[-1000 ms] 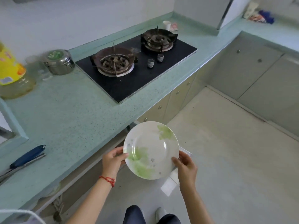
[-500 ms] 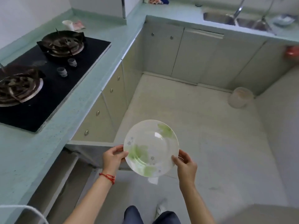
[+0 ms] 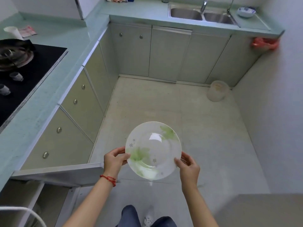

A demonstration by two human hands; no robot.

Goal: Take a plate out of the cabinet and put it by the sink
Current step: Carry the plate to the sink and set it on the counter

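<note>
Now the view has swung right, off the stove and onto the sink point(image 3: 202, 15). White plate point(image 3: 153, 150) with green leaves sits mid-air over the floor, left hand point(image 3: 114, 158) and right hand point(image 3: 188, 166) gripping opposite rims. Open cabinet door point(image 3: 57, 173), apparently, hangs just left.

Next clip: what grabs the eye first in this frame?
A round white plate with green leaf prints, held at its rim by the left hand and right hand above the floor. Far ahead, a steel double sink is set in the pale green countertop.
</note>
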